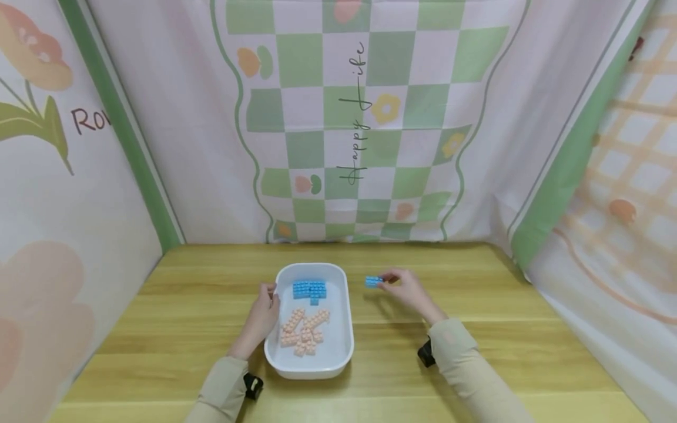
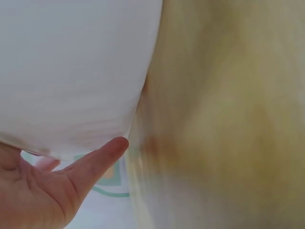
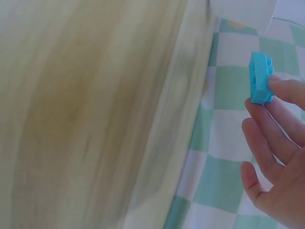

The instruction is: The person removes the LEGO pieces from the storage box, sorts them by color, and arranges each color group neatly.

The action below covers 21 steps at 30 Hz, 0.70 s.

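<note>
A white tray (image 1: 338, 346) stands on the wooden table, with my left hand (image 1: 264, 311) holding its left side near the far corner. In the left wrist view, the thumb (image 2: 102, 160) lies along the tray's outer wall (image 2: 71, 71), and the other fingers are mostly hidden. To the right of the tray, my right hand (image 1: 407, 289) pinches a blue toy building brick (image 1: 373, 282) between thumb and fingertips, raised over the table. The right wrist view shows the brick's (image 3: 259, 78) studs facing the hand. Several blue bricks (image 1: 309, 289) sit together in the tray's far half.
Several pale peach bricks (image 1: 305, 338) lie loosely in the tray's near half. The wooden table (image 1: 476, 282) ends at a hanging cloth (image 1: 344, 147) with green and white checks. More printed cloth (image 1: 47, 235) hangs on both sides. A black device (image 1: 254, 386) is strapped at each wrist.
</note>
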Motion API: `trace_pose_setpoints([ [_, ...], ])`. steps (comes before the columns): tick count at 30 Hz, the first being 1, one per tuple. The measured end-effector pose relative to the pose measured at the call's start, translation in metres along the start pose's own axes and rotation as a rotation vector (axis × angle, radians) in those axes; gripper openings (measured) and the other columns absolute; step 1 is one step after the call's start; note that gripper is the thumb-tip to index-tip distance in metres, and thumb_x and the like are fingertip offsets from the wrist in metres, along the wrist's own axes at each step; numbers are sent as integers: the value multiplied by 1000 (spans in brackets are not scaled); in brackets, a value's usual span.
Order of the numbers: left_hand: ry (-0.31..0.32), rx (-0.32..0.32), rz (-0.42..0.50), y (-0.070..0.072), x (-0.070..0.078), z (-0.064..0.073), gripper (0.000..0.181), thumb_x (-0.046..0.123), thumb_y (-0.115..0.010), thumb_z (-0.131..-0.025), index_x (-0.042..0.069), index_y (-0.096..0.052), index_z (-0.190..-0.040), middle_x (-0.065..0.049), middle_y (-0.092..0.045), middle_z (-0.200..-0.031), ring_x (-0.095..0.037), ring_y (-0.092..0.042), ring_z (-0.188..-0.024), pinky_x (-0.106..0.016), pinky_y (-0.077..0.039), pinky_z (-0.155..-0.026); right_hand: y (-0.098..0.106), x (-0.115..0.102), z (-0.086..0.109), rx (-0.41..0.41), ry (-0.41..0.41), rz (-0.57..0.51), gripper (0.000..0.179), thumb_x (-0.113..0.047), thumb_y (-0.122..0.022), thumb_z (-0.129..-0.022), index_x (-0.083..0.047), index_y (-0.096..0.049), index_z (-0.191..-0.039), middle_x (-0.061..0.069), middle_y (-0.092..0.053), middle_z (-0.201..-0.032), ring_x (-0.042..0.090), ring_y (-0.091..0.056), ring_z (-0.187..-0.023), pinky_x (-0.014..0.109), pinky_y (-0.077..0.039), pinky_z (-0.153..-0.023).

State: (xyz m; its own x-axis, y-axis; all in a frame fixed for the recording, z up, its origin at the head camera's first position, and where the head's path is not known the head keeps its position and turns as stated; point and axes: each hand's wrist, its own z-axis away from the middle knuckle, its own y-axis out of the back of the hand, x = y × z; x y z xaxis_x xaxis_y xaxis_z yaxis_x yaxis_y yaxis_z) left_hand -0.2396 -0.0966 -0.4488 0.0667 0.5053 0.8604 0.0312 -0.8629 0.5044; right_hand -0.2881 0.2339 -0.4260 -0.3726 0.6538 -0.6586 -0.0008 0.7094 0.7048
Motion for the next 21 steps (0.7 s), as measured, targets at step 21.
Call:
trace_pose_setpoints([
  [21,-29,-4,2,1,-2,2,31,8,-32,-100,-7,-34,-127,-34,-50,-124,-40,-57,-106,-43,-53,-85,-6,20,-3,-56,-42,66,18,-13,-69,-82,-2,-71,-97,10,-68,-92,17,-59,-79,30,-52,-69],
])
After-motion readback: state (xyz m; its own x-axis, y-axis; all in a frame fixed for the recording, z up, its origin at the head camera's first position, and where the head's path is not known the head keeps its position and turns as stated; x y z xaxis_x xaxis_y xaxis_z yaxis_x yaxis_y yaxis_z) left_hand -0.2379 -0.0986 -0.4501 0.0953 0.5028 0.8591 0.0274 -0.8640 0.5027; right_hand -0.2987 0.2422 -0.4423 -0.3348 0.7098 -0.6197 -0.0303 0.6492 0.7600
